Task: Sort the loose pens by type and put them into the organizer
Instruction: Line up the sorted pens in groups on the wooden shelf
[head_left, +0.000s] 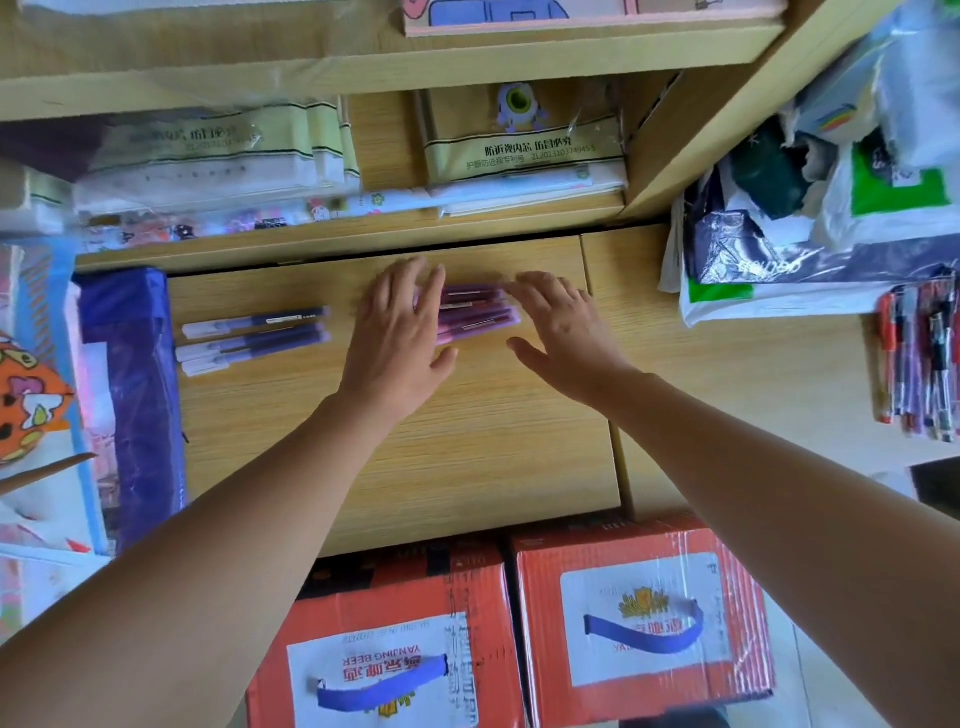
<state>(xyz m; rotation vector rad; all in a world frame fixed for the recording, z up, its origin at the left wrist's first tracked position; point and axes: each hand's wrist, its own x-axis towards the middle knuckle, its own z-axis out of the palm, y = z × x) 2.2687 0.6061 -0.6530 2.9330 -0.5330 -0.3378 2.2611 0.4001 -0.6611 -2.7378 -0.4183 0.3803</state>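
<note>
1. Mid-sort, by the look of it: squaring up a bundle of purple pens (478, 312) between left hand (400, 332) and right hand (561, 338) on the wooden desktop (467, 441).
2. Both hands flat, fingers straight and spread, gripping nothing. Left fingers laid over the bundle's left end, right fingertips at its right end.
3. Bundle near the desktop's back edge, just in front of the shelf. Long axis left-to-right, slightly fanned, not yet square. Cap end versus tip end: cannot tell.
4. Second group, blue pens (254, 338), well apart to the left, roughly parallel, pale caps pointing left.
5. Mixed pens (919, 358) at far right, seemingly unsorted.
6. Next, probably: closing round the bundle as one, keeping it aligned, carrying to an organizer. None identified in view.
</note>
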